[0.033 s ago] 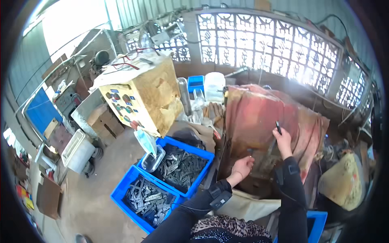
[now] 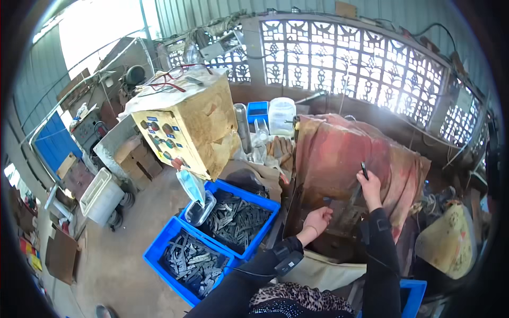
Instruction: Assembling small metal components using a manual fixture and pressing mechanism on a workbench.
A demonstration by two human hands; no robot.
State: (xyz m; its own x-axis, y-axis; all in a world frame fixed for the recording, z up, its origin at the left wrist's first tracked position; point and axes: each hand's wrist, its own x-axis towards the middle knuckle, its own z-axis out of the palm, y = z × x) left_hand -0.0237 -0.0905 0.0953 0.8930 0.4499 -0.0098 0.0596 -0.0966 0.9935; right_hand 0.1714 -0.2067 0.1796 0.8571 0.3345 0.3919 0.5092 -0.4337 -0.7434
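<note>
In the head view, my only one, the fingers of my right hand (image 2: pixel 371 188) are clamped on a slim black tool (image 2: pixel 364 170). It stands up past my knuckles, in front of the red-stained cover (image 2: pixel 339 148); I judge I hold it low so its upper end stays free. I cannot tell what kind of tool it is.

The fingers of my left hand (image 2: pixel 316 221) are curled together, lower and to the left, over a dark recess (image 2: pixel 331 246) below the cover. Whether anything small is pinched between them, I cannot tell. The cover hangs in folds, probably as a shield for whatever it hides.

By my left forearm two blue bins, the nearer (image 2: pixel 154 253) and the farther (image 2: pixel 274 211), sit side by side, each holding many grey strips; I take them to be set there for easy reach. A clear container (image 2: pixel 200 210) rests at the farther bin's left side, tilted. Above it a light-blue mask (image 2: pixel 191 185) hangs by the yellowish control box (image 2: pixel 207 119), likely to keep it off the dirty surfaces. Red-framed glasses (image 2: pixel 168 84) lie on top, out of the way.
</note>
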